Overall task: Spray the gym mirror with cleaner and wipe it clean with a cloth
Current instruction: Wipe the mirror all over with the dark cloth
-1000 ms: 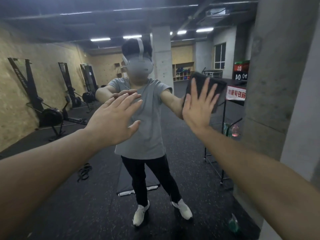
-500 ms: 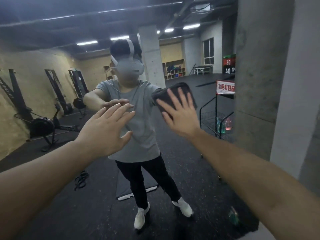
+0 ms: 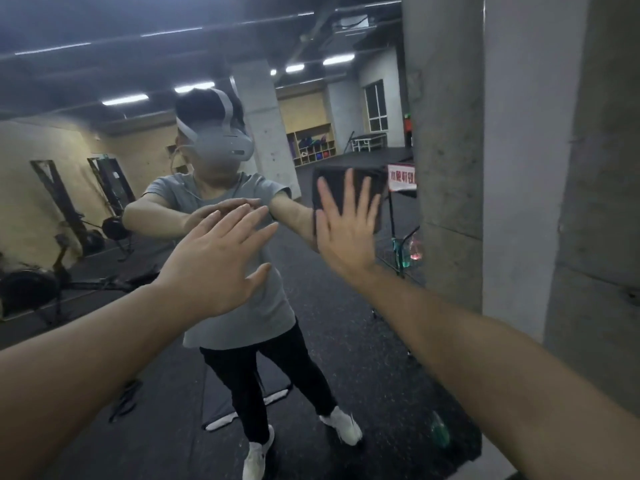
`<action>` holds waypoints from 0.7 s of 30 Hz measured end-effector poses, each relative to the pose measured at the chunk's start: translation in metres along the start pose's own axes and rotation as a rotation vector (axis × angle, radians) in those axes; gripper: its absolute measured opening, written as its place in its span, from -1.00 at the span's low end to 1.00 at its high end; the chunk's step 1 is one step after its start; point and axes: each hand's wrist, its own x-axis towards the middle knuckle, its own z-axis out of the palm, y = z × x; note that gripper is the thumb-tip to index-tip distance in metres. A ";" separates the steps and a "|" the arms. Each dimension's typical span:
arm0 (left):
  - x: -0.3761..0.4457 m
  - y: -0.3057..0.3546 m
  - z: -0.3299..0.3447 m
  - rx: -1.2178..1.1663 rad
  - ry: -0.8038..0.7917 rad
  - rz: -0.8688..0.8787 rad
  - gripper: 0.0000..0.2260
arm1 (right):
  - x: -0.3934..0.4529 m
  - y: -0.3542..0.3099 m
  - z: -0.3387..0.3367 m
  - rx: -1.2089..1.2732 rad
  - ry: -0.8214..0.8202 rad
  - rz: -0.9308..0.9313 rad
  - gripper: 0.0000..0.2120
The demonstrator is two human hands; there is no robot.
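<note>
Two hands are up at the large wall-mounted gym mirror (image 3: 104, 393). My right hand (image 3: 346, 230), fingers straight and spread, presses the dark folded square cloth (image 3: 372, 183) flat on the glass at about two o'clock from my reflection's chest. My left hand (image 3: 214, 261), flat and holding nothing, sits at ten o'clock from it. To wipe well, I judge I should keep even palm pressure and overlap each stroke.

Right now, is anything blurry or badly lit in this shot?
Head view: the room is dim, lit by ceiling strip lights reflected in the mirror; the right hand and dark cloth are motion-smeared; the left hand is sharper; wide-angle bending shows at the edges.
</note>
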 end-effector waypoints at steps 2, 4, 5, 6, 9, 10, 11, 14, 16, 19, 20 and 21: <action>0.013 0.010 -0.002 0.005 -0.001 0.003 -0.30 | -0.010 0.004 0.002 0.002 -0.017 -0.265 -0.52; 0.028 0.022 -0.004 0.023 0.003 0.020 -0.30 | -0.002 0.024 -0.001 0.009 -0.003 -0.378 -0.55; 0.033 0.025 -0.006 0.027 0.016 0.030 -0.31 | 0.005 0.036 -0.003 0.009 -0.001 -0.396 -0.55; 0.036 0.028 -0.006 0.028 0.034 0.039 -0.32 | 0.012 0.047 -0.005 0.007 0.001 -0.381 -0.55; 0.052 0.039 -0.005 0.029 0.077 0.053 -0.35 | 0.040 0.096 -0.016 0.011 0.014 -0.181 -0.50; 0.058 0.043 -0.004 0.029 0.093 0.061 -0.37 | 0.048 0.113 -0.020 0.012 0.022 -0.123 -0.50; 0.064 0.047 -0.003 0.029 0.108 0.072 -0.38 | 0.056 0.130 -0.022 0.012 0.025 -0.070 -0.50; 0.080 0.058 -0.002 0.037 0.139 0.097 -0.39 | 0.075 0.176 -0.030 0.036 0.043 0.149 -0.48; 0.088 0.065 -0.003 0.044 0.141 0.101 -0.39 | 0.082 0.198 -0.033 0.064 0.035 0.371 -0.47; 0.097 0.070 -0.005 0.051 0.128 0.107 -0.38 | 0.081 0.210 -0.033 0.089 0.037 0.652 -0.48; 0.098 0.072 -0.005 0.058 0.123 0.113 -0.38 | 0.078 0.208 -0.032 0.095 0.040 0.685 -0.48; 0.100 0.072 -0.005 0.064 0.126 0.115 -0.38 | 0.074 0.203 -0.029 0.101 0.048 0.691 -0.47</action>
